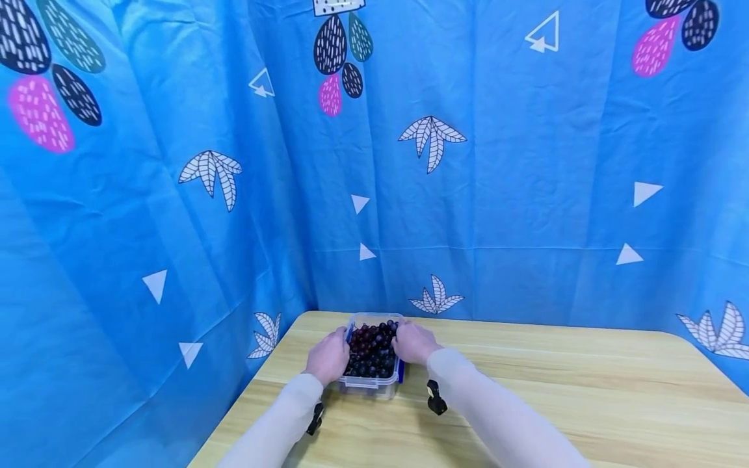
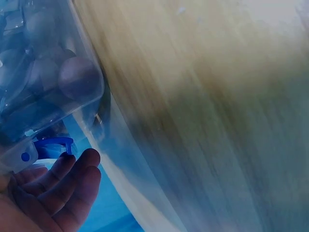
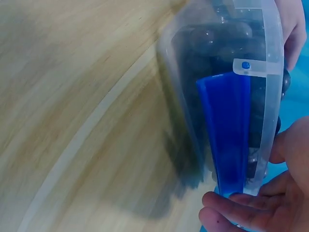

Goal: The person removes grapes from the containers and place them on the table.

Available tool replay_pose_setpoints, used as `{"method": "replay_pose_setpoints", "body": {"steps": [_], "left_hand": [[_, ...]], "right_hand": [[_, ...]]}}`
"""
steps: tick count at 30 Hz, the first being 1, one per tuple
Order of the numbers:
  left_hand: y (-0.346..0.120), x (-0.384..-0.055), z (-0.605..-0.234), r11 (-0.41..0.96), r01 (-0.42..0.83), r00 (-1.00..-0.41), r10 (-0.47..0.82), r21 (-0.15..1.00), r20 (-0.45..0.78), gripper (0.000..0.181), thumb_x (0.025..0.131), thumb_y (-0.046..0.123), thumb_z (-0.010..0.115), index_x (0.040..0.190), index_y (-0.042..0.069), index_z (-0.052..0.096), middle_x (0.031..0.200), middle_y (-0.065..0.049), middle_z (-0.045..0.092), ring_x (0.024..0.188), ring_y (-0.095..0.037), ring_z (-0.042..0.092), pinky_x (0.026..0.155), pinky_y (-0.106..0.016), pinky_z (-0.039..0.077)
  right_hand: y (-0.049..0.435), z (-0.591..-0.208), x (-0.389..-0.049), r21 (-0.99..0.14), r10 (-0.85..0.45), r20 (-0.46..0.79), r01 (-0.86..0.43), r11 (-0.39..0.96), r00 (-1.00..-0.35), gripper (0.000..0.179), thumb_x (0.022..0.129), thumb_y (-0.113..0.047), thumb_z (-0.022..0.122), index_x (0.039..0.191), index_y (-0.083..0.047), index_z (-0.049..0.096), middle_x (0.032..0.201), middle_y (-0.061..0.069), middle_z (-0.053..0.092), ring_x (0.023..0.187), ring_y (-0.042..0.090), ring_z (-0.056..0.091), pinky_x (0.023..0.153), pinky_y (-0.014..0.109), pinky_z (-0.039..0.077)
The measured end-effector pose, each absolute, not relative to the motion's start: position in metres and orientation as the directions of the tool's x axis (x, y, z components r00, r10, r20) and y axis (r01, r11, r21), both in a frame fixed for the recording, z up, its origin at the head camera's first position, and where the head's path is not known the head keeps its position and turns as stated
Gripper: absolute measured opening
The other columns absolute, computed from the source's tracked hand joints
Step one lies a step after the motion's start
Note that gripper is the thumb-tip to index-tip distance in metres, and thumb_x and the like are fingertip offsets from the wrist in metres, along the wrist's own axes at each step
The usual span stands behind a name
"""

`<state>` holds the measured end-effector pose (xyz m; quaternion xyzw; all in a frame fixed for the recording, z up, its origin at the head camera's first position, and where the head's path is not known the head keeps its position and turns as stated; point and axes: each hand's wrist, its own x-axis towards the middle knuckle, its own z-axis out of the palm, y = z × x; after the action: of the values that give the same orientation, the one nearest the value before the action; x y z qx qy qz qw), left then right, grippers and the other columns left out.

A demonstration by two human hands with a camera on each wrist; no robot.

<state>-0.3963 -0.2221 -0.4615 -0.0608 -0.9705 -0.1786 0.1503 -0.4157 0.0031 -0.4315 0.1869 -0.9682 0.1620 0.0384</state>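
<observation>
A clear plastic container (image 1: 367,382) full of dark grapes (image 1: 370,348) stands on the table; those at its back left look redder. My left hand (image 1: 329,356) holds its left side. In the left wrist view, the fingers (image 2: 79,188) curl beside a blue latch (image 2: 54,141), while the thumb's grip is hidden. At the right side, my right hand (image 1: 414,342) grips the rim. The right wrist view has its thumb at the rim and its fingers (image 3: 236,210) by the end of a blue latch flap (image 3: 226,130), which hangs down along the container's wall.
The pale wooden table (image 1: 556,383) extends far to the right of the container. A blue patterned curtain (image 1: 497,195) hangs behind the table and along its left side. Each wrist wears a small black device (image 1: 435,398).
</observation>
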Motion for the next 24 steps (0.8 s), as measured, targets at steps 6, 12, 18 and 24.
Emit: {"method": "replay_pose_setpoints", "body": {"steps": [6,12,18,24], "left_hand": [[-0.22,-0.396,-0.462,0.931,0.169,-0.946,0.061,0.324,0.319,0.04,0.101,0.014,0.051,0.138,-0.001,0.054,0.121,-0.019,0.069,0.105,-0.035,0.069,0.085,-0.052,0.057],[-0.219,-0.393,-0.461,0.931,0.171,-0.945,0.063,0.322,0.322,0.04,0.102,0.015,0.051,0.138,-0.001,0.054,0.119,-0.018,0.069,0.1,-0.034,0.07,0.082,-0.051,0.058],[-0.216,-0.386,-0.459,0.936,0.18,-0.946,0.08,0.304,0.313,0.04,0.102,0.014,0.051,0.139,-0.001,0.053,0.117,-0.018,0.069,0.096,-0.033,0.071,0.079,-0.049,0.058],[-0.21,-0.38,-0.459,0.934,0.195,-0.941,0.092,0.299,0.324,0.041,0.101,0.013,0.051,0.139,-0.002,0.053,0.117,-0.019,0.068,0.099,-0.033,0.07,0.08,-0.049,0.058]], "right_hand": [[0.006,-0.433,-0.412,-0.266,-0.358,0.141,-0.383,0.884,-0.923,0.061,0.103,-0.028,0.052,0.15,0.007,0.038,0.143,0.024,0.054,0.064,0.019,0.055,0.056,0.036,0.049],[0.007,-0.439,-0.41,-0.221,-0.359,0.159,-0.387,0.895,-0.92,0.06,0.105,-0.03,0.048,0.15,0.008,0.038,0.139,0.022,0.057,0.058,0.017,0.051,0.05,0.033,0.046],[0.009,-0.442,-0.404,-0.193,-0.348,0.158,-0.375,0.907,-0.924,0.061,0.104,-0.031,0.048,0.15,0.008,0.039,0.141,0.022,0.056,0.08,0.023,0.065,0.061,0.041,0.057],[0.015,-0.441,-0.396,-0.158,-0.353,0.134,-0.372,0.915,-0.926,0.06,0.105,-0.034,0.046,0.149,0.007,0.04,0.145,0.022,0.053,0.106,0.031,0.067,0.073,0.048,0.06]]}}
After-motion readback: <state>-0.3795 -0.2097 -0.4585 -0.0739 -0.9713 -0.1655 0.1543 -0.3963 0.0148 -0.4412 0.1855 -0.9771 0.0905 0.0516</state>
